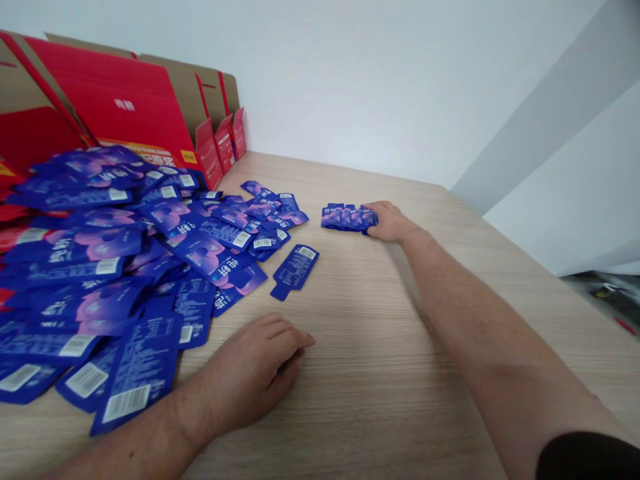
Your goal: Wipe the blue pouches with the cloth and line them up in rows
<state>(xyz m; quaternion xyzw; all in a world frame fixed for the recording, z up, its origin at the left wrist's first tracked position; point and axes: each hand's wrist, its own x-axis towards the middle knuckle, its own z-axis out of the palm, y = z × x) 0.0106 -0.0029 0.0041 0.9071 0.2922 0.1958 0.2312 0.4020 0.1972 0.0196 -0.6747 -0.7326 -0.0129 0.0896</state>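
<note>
My right hand [389, 221] reaches far out over the table, its fingers wrapped round the right end of a short row of overlapping blue sachets [343, 217]. Nearer to me, my left hand [263, 367] rests on the wood with its fingers pressed together and nothing visible in them. Just beyond it lies a single blue sachet [296, 268] with its barcode side up. A large heap of blue and purple sachets [95, 247] spreads over the left of the table, close to my left forearm.
Red and brown cardboard boxes [115, 93] stand behind the heap at the back left, with smaller red boxes [225, 147] beside them. The pale wooden table [350, 373] meets a white wall at the back. Dark items lie beyond its right edge.
</note>
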